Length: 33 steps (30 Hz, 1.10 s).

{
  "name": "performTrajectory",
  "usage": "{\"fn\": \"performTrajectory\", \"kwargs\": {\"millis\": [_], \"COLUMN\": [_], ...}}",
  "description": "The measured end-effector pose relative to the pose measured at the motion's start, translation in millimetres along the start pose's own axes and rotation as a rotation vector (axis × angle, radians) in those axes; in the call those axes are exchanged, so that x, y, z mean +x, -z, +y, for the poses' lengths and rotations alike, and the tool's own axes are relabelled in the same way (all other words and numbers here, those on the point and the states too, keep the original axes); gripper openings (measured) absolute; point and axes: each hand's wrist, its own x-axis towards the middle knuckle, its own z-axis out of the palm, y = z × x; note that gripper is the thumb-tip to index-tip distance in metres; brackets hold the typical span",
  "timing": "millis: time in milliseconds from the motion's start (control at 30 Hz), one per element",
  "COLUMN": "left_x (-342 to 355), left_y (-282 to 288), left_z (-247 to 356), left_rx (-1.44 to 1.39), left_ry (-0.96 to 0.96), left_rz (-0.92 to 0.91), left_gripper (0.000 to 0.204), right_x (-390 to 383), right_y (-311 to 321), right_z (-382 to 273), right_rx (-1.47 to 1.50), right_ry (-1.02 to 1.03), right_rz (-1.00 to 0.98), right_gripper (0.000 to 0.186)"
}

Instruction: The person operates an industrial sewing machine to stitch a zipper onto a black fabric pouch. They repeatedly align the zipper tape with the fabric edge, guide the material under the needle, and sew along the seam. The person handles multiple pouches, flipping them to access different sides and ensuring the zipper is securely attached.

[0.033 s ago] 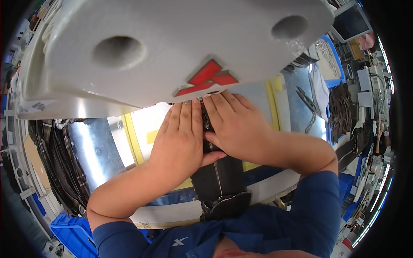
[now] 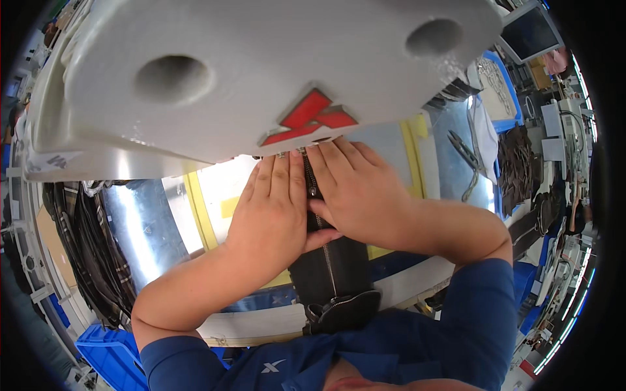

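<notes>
A black strip of material with a metal zipper (image 2: 334,262) runs from my body up beneath the big white sewing machine head (image 2: 254,58). My left hand (image 2: 270,207) lies flat on the strip's left side, fingers stretched forward, fingertips at the machine's lower edge. On the right side of the zipper my right hand (image 2: 365,192) is also flat, its foremost fingertips partly hidden below the machine. Both thumbs reach in across the strip. A zipper pull (image 2: 313,191) shows between the hands. The strip's near end is a loose black flap (image 2: 344,311). Needle and presser foot are hidden.
Dark garments (image 2: 81,251) hang at the left, above a blue crate (image 2: 114,357). Yellow tape strips (image 2: 201,208) mark the worktable. At the right are pliers (image 2: 464,151), a blue-rimmed tray (image 2: 515,98), a pile of brown pieces (image 2: 520,166) and a screen (image 2: 531,31).
</notes>
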Motion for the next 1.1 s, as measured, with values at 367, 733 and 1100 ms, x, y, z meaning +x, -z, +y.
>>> {"fn": "performTrajectory", "kwargs": {"millis": [367, 733, 1100], "left_x": [5, 13, 14], "left_y": [1, 6, 3], "left_z": [-3, -6, -9], "left_rx": [0.027, -0.014, -0.011], "left_ry": [0.005, -0.009, -0.045], "left_rz": [-0.002, 0.024, 0.042], "left_gripper": [0.120, 0.112, 0.111], "right_x": [2, 3, 4], "right_y": [-5, -4, -7], "right_z": [4, 7, 7], "right_rx": [0.027, 0.107, 0.092], "right_ry": [-0.014, -0.021, -0.025], "right_rz": [0.043, 0.034, 0.026], "right_gripper": [0.073, 0.072, 0.072]}}
